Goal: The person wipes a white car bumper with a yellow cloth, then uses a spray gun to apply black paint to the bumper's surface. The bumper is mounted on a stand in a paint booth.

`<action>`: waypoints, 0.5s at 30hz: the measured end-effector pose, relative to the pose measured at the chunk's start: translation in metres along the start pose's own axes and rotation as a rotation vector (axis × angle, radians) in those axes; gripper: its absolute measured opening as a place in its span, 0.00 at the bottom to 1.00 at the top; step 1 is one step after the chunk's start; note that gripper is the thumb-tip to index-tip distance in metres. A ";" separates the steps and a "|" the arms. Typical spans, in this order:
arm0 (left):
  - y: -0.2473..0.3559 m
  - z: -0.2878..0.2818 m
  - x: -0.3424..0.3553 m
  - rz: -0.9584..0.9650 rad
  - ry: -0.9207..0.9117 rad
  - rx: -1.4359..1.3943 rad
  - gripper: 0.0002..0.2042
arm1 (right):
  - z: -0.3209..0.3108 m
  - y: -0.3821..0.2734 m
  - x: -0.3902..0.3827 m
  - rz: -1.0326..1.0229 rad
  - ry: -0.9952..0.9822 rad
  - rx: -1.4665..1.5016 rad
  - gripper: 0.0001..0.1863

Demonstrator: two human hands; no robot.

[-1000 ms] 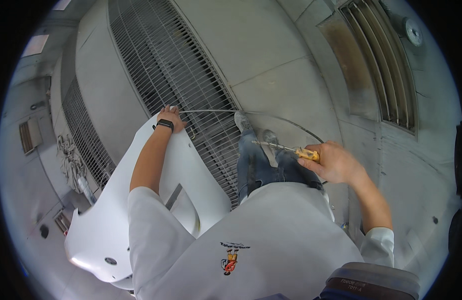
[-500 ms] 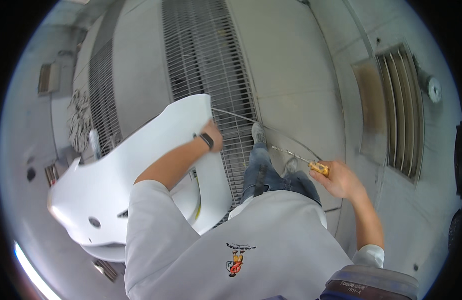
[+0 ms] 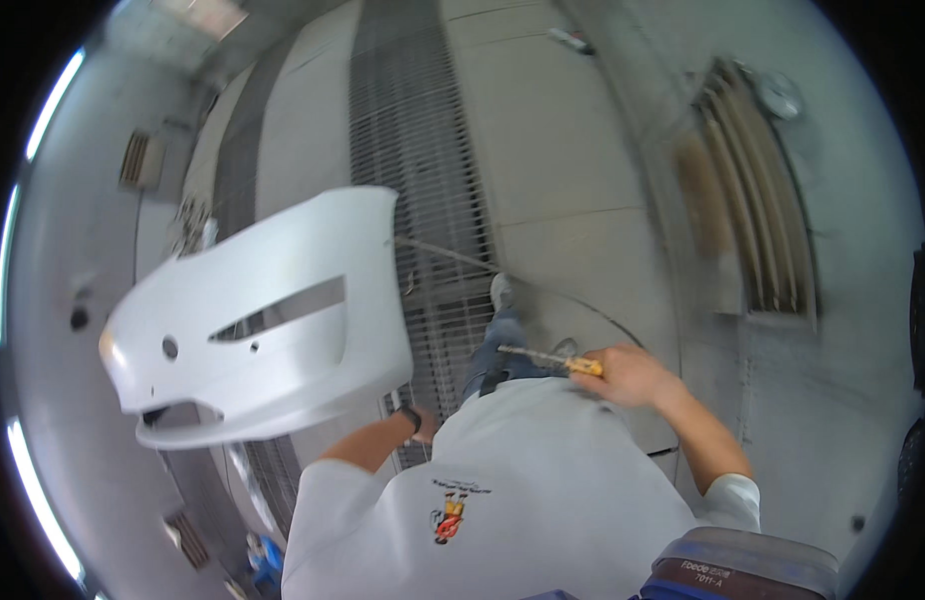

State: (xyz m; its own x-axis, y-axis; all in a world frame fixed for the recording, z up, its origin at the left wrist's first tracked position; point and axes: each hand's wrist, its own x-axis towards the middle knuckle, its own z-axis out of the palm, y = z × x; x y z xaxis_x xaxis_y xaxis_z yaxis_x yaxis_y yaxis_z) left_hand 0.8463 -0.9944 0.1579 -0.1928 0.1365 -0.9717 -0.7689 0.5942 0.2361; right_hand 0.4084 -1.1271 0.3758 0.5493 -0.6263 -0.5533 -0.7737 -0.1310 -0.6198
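My right hand (image 3: 618,375) is closed on the yellow handle of a screwdriver (image 3: 583,365), whose long metal shaft points left over my jeans. My left hand (image 3: 423,425), with a dark watch at the wrist, hangs low beside my waist below the white car bumper (image 3: 283,240); it is blurred and its fingers are mostly hidden, so I cannot tell whether it holds anything. The bumper, with a long slot and a round hole, stands to my left, apparently on a support mostly hidden behind it.
Floor gratings (image 3: 413,120) run forward between grey panels (image 3: 543,140). A thin hose (image 3: 598,308) crosses near my feet. A louvred vent (image 3: 758,200) is on the right wall; lit tubes (image 3: 43,495) line the left. Bunched grey material (image 3: 193,225) lies behind the bumper.
My left hand has left the bumper's upper end and moved down toward my waist. The bumper's slot now shows. My right hand has moved slightly left, still with the screwdriver. The view has shifted.
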 end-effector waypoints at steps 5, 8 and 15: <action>0.075 -0.159 -0.166 0.042 1.218 -0.290 0.17 | 0.024 0.030 -0.035 0.083 0.393 0.095 0.28; 0.144 -0.249 -0.231 0.470 1.714 0.119 0.21 | 0.015 0.018 -0.036 0.011 0.458 0.173 0.27; 0.162 -0.367 -0.267 0.635 1.434 0.455 0.17 | -0.004 0.026 -0.067 -0.046 0.740 0.339 0.27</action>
State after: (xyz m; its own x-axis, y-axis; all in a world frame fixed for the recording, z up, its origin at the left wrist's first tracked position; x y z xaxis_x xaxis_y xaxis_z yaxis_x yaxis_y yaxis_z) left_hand 0.5492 -1.2258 0.4596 -0.9664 -0.2154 0.1405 -0.1663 0.9401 0.2975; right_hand 0.3507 -1.0919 0.3991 0.1356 -0.9870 -0.0857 -0.5530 -0.0036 -0.8332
